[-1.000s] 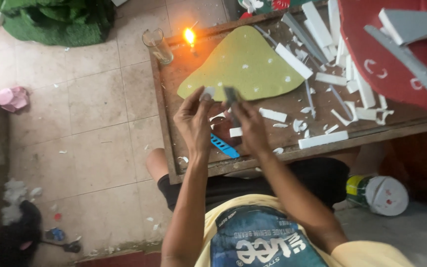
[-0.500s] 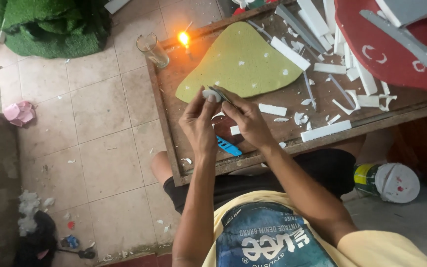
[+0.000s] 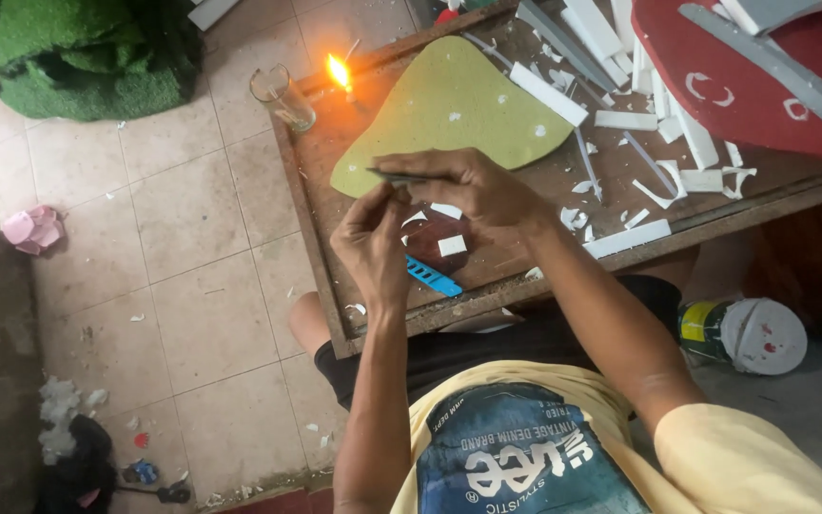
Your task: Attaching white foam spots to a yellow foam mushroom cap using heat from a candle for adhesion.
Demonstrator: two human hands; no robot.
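My right hand [image 3: 476, 195] pinches a thin grey blade-like strip [image 3: 394, 175] that lies level and points left. My left hand [image 3: 373, 243] is raised to it, fingertips at the strip's left part. Both hands hover over the near left part of a low wooden table [image 3: 308, 249]. Just beyond them lies a yellow-green foam sheet [image 3: 449, 105]. Under the hands, on the table, rest a blue plastic cutter body [image 3: 433, 277] and a small white foam piece [image 3: 452, 246].
A lit candle [image 3: 339, 74] and a glass [image 3: 283, 95] stand at the table's far left corner. White foam strips [image 3: 632, 238] and a red foam sheet [image 3: 763, 86] cover the right. Green turf [image 3: 88, 57], a pink object [image 3: 30, 228] and a paint can [image 3: 744, 333] are on the floor.
The strip, held more upright a second ago, now lies level between my fingers. My hands have moved a little nearer to me, away from the yellow-green sheet.
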